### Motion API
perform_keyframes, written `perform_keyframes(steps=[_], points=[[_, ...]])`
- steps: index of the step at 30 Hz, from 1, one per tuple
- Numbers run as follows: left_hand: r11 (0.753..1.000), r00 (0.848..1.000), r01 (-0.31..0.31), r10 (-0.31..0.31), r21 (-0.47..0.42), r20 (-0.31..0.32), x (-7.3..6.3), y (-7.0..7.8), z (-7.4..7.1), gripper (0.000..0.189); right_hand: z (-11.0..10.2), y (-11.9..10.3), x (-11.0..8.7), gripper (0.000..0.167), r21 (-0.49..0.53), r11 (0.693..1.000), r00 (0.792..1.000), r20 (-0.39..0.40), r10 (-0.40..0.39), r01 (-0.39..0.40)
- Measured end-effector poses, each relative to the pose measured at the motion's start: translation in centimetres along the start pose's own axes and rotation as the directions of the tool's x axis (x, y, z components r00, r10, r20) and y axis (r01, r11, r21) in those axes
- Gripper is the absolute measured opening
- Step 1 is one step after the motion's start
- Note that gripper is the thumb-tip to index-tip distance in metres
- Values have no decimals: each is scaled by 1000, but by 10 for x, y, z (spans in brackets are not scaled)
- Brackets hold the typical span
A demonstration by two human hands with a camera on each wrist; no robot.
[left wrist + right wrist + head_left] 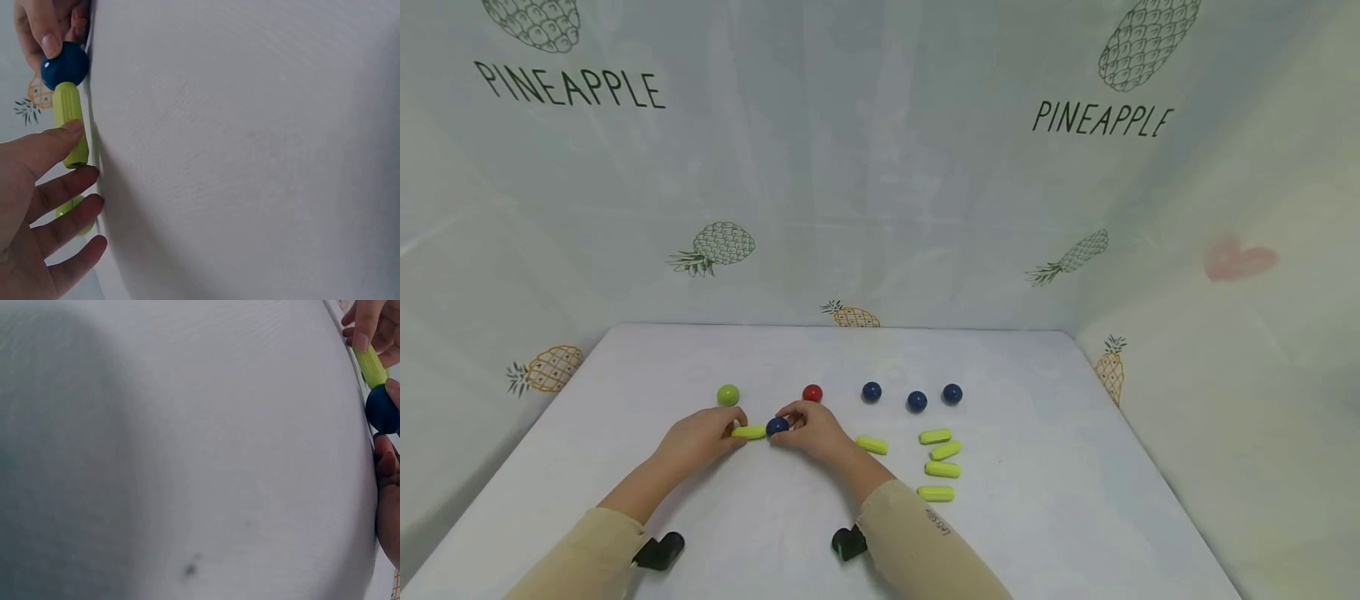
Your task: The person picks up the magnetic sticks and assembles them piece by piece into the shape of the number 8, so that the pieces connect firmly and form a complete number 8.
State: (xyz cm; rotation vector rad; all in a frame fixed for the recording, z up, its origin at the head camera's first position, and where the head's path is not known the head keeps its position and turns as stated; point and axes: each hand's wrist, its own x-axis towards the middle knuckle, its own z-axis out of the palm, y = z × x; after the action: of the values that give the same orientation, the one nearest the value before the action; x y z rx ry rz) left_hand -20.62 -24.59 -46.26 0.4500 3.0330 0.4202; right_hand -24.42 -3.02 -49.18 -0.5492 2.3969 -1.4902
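My left hand (702,438) pinches a yellow-green rod (749,432) between thumb and fingers. My right hand (817,431) holds a dark blue ball (777,426) with its thumb and fingers. Ball and rod meet end to end, the rod's right tip against the ball. In the left wrist view the rod (70,115) shows grooved sides and a small hole in its near end, while the ball (66,65) sits at its far end. The right wrist view catches the blue ball (382,411) only partly, at the edge.
Behind the hands lie a green ball (727,395), a red ball (812,392) and more blue balls (917,402). Several yellow-green rods (942,469) lie to the right on the white table (1037,517). A pineapple-print curtain (880,183) stands behind. Black wrist-worn pieces (659,552) hang under the sleeves.
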Motion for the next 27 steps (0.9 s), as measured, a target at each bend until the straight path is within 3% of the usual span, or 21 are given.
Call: perform_keyframes(steps=[9, 27], points=[[1000, 1000, 23, -23, -10, 6, 5, -7, -5, 35, -1, 2, 1, 30, 1, 1000, 1000, -9, 1, -1], [999, 999, -21, 21, 29, -31, 20, -23, -32, 37, 0, 4, 1, 30, 26, 1000, 1000, -15, 18, -18]])
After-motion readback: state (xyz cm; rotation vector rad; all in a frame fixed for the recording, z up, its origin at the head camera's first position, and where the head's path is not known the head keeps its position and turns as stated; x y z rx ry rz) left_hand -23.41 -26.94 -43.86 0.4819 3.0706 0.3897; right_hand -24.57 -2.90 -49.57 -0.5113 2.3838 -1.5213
